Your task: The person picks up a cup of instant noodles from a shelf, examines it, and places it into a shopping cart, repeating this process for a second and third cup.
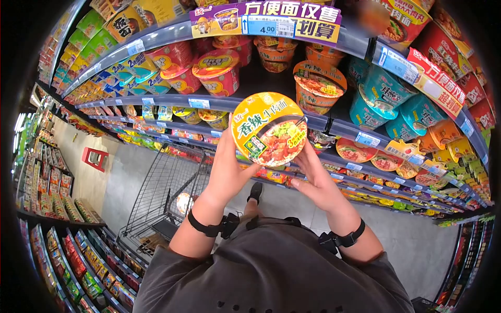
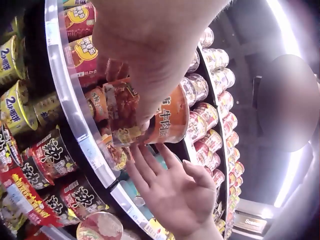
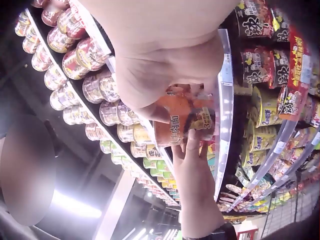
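Observation:
A round noodle cup (image 1: pixel 269 130) with a yellow printed lid is held up in front of the body, lid facing the head camera. My left hand (image 1: pixel 228 169) grips its left side, the thumb below the rim. At its lower right, my right hand (image 1: pixel 317 177) has its fingers spread, fingertips partly hidden behind the cup. The left wrist view shows the cup's orange side (image 2: pixel 174 120) and the right palm (image 2: pixel 177 195) turned up, fingertips by the cup. In the right wrist view, the left hand (image 3: pixel 192 175) holds the cup (image 3: pixel 172 107) from below.
Shelves of noodle cups stand ahead, with red cups (image 1: pixel 216 70), an orange-brown cup (image 1: pixel 319 86) and teal cups (image 1: pixel 383 88). A shelf edge (image 1: pixel 172 100) runs just beyond the hands. A wire shopping cart (image 1: pixel 162 182) stands at the left, and a red stool (image 1: pixel 95 158) is farther off.

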{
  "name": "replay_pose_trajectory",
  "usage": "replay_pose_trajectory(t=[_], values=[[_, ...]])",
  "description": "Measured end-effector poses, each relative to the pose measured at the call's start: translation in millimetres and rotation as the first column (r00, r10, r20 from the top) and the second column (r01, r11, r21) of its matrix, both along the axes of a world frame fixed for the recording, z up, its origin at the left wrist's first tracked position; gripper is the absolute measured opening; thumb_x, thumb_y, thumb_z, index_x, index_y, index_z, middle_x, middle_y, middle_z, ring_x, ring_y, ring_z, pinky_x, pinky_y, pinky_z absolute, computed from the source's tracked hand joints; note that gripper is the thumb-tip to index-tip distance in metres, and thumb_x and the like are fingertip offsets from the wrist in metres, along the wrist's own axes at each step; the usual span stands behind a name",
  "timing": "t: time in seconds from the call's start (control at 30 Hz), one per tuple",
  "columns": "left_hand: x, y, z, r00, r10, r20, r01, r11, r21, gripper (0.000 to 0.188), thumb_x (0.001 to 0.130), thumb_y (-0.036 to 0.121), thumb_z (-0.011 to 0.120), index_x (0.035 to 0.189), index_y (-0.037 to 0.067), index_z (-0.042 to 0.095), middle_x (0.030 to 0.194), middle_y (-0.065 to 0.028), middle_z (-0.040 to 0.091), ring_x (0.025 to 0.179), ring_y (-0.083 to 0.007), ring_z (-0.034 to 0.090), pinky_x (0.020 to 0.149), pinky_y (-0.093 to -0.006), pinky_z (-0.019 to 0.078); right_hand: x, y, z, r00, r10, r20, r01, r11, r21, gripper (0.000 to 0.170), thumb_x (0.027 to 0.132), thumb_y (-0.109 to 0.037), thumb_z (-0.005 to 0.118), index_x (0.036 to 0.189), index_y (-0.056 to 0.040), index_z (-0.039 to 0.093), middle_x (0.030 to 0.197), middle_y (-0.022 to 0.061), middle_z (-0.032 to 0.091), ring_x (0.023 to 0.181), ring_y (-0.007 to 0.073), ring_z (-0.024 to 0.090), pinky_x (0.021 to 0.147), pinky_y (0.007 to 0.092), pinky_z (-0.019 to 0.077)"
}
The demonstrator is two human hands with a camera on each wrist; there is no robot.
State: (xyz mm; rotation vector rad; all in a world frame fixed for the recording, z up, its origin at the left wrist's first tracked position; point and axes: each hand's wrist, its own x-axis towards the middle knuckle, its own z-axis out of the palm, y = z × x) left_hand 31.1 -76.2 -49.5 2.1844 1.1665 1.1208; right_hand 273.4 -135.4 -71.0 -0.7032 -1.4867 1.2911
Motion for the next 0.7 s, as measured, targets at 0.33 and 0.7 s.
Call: replay_pose_trajectory(t=[0.33, 0.7], values=[[8.1, 96.1, 7.1, 0.98, -0.053, 0.193, 0.068, 0.995, -0.069, 0.092, 0.074, 0.016, 0.092, 0.149, -0.003, 0.041, 0.139, -0.0213, 0.058, 0.132, -0.0382, 0.056, 0.11, -0.0435, 0.0446, -5.5, 76.6, 18.3, 0.998, -0.055, -0.012, 0.055, 0.998, 0.033, 0.099, 0.088, 0.006, 0.058, 0.167, -0.0045, 0.0, 0.173, 0.0178, 0.01, 0.161, 0.0303, 0.011, 0.128, 0.0481, 0.0122], [14.2, 174.9, -2.2, 0.966, -0.133, 0.221, 0.168, 0.975, -0.147, 0.084, 0.08, 0.014, 0.088, 0.147, -0.003, 0.04, 0.135, -0.023, 0.062, 0.128, -0.0366, 0.061, 0.106, -0.0429, 0.0483, -15.7, 137.8, 27.7, 0.99, -0.139, 0.035, 0.141, 0.989, -0.038, 0.098, 0.089, 0.007, 0.059, 0.167, -0.0057, 0.001, 0.174, 0.0181, 0.004, 0.161, 0.0283, 0.005, 0.129, 0.0488, 0.0106]])
